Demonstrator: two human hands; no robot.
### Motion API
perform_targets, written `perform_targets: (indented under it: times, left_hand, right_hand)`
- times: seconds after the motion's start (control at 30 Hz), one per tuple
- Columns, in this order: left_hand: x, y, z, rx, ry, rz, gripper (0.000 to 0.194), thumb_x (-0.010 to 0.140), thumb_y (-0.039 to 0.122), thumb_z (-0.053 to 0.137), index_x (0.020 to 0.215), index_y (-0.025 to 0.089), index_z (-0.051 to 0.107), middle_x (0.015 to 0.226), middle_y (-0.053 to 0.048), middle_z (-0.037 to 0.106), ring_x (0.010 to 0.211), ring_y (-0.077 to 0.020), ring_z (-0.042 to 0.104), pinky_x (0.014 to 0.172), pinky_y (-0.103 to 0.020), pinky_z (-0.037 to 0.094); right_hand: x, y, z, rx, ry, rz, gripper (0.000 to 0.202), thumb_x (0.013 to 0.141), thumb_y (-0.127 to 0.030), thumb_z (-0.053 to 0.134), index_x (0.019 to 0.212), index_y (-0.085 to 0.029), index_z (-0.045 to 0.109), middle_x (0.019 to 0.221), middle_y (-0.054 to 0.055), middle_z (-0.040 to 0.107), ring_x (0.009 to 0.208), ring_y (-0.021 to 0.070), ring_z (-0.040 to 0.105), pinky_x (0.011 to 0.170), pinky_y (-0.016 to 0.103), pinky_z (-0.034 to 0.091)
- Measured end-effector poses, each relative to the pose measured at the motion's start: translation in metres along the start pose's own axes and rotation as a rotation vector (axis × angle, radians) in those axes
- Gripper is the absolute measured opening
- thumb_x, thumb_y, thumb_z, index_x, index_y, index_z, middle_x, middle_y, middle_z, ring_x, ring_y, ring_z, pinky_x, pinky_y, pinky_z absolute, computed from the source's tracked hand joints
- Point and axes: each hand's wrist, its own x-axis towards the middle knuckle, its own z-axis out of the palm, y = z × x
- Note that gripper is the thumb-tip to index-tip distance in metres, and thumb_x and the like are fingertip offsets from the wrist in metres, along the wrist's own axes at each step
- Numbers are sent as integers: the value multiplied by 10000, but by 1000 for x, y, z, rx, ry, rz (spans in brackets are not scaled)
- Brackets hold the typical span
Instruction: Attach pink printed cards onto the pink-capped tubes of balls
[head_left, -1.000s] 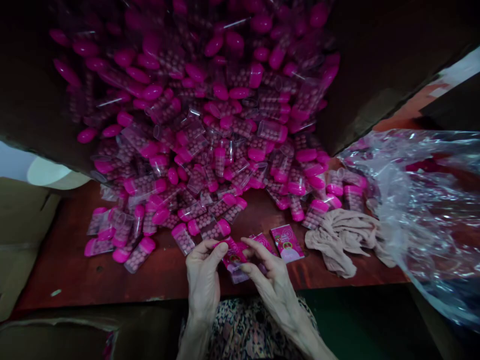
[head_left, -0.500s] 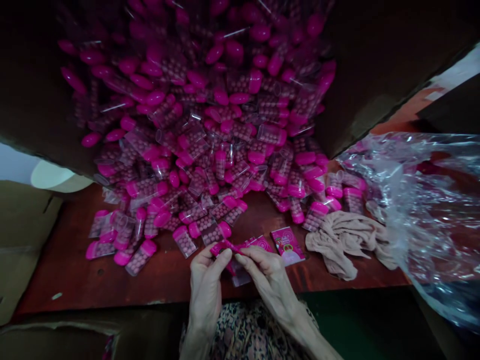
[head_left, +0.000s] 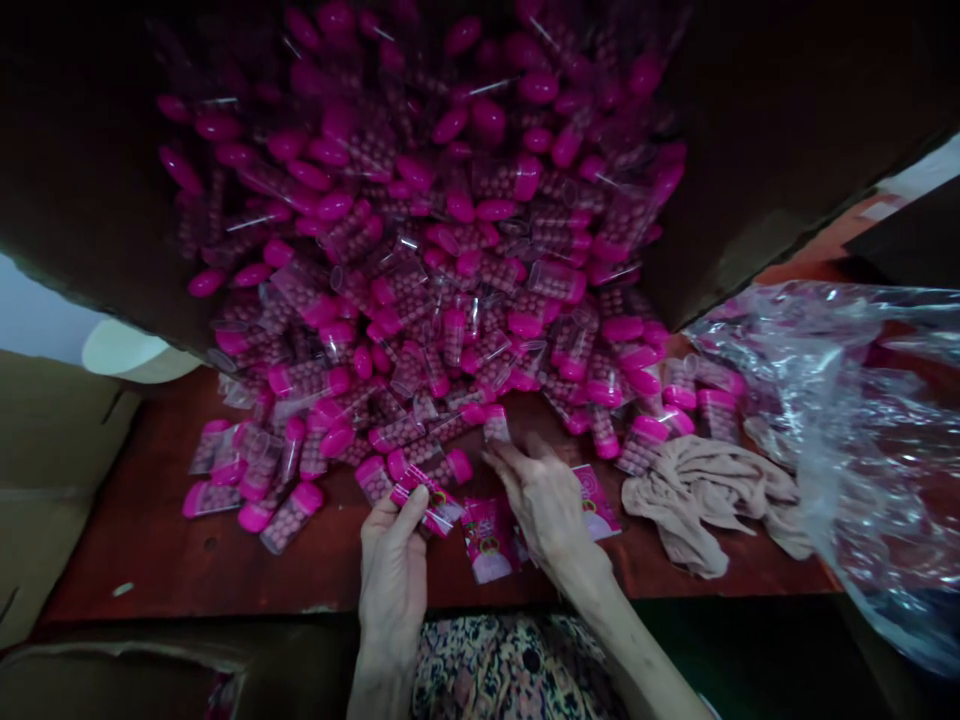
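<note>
My left hand [head_left: 395,560] pinches a pink printed label [head_left: 426,503] between thumb and fingers, near the front of the red table. To its right, my right hand [head_left: 546,495] reaches forward with its fingertips beside a small clear bottle with a pink cap [head_left: 496,424]; the fingers are blurred, and whether they grip it is unclear. Between the hands a flat pink printed label [head_left: 489,540] lies on the table. Another pink label [head_left: 596,502] shows just right of my right hand. A large heap of pink-capped bottles filled with small balls [head_left: 450,330] rises beyond both hands.
A beige cloth [head_left: 712,500] lies to the right, beside crumpled clear plastic [head_left: 885,440]. The red table [head_left: 165,560] has its edge near my lap. Dark walls flank the heap. A cardboard box [head_left: 60,460] and a pale round object [head_left: 135,350] are at left.
My hands have moved apart. The left one keeps the pink label, now unfolded wider, while the right one has let go and moved forward toward the bottles. The view has shifted slightly.
</note>
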Motion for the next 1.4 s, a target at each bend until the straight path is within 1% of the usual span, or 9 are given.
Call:
perform_targets:
  times: [0.17, 0.3, 0.43, 0.53, 0.63, 0.77, 1.0, 1.17, 1.4]
  left_hand:
    - [7, -9, 10, 2, -19, 2, 188, 531, 143, 797, 643, 138, 646, 617, 9, 693, 586, -89, 628, 600, -179, 493]
    - [17, -11, 19, 13, -66, 9, 200, 555, 146, 783, 714, 137, 663, 687, -8, 716, 646, -108, 651, 648, -202, 499]
    - [20, -9, 29, -46, -93, 12, 187, 561, 123, 771, 712, 142, 662, 719, -16, 722, 683, -127, 664, 711, -243, 512]
    - [18, -6, 36, -105, -73, 10, 169, 545, 94, 767, 612, 157, 625, 669, 7, 711, 639, -122, 660, 696, -250, 521]
    - [17, -5, 40, -135, -83, -11, 162, 557, 91, 760, 599, 161, 619, 667, 19, 708, 647, -120, 659, 701, -256, 523]
    - [17, -6, 44, -148, -90, -25, 120, 597, 105, 743, 664, 151, 654, 699, 2, 718, 675, -117, 659, 741, -259, 513]
    - [15, -12, 47, -177, -73, 15, 91, 617, 120, 735, 659, 160, 664, 681, 11, 712, 655, -112, 655, 718, -246, 501]
    - [15, -15, 45, -189, -40, 32, 82, 627, 124, 724, 631, 162, 652, 665, 6, 711, 640, -109, 649, 719, -246, 490]
    - [15, -13, 44, -140, -33, 74, 112, 602, 123, 737, 645, 168, 644, 659, 27, 705, 619, -91, 638, 697, -215, 478]
  right_hand:
    - [-1, 19, 2, -76, 188, 123, 244, 855, -324, 489, 902, -146, 651, 863, 120, 571, 760, 247, 557, 592, 308, 425]
    - [3, 24, 9, -67, 236, 142, 321, 854, -285, 454, 1056, -62, 567, 954, 185, 576, 812, 282, 554, 637, 367, 461]
    - [3, 28, 2, 71, 239, 110, 299, 835, -270, 484, 1069, -119, 591, 976, 148, 590, 833, 263, 566, 707, 375, 471]
    - [-5, 30, -16, 220, 273, 210, 273, 796, -340, 559, 980, -149, 624, 889, 100, 617, 739, 226, 580, 667, 351, 471]
    - [-20, 27, -34, 435, 201, 293, 314, 737, -422, 631, 908, -159, 620, 813, 59, 639, 695, 202, 587, 643, 325, 473]
    - [-41, 14, -44, 652, 71, 365, 275, 724, -410, 662, 873, -185, 611, 746, 16, 631, 671, 169, 582, 617, 280, 470]
    - [-54, -4, -29, 819, 27, 436, 295, 683, -408, 697, 852, -180, 617, 690, 3, 620, 588, 141, 552, 540, 245, 463]
    - [-58, -5, -25, 827, 17, 419, 268, 681, -380, 702, 845, -184, 620, 687, -4, 621, 589, 134, 546, 533, 224, 451]
    - [-57, -7, -26, 894, -91, 448, 272, 684, -390, 694, 836, -174, 628, 689, 10, 632, 564, 139, 537, 505, 231, 446]
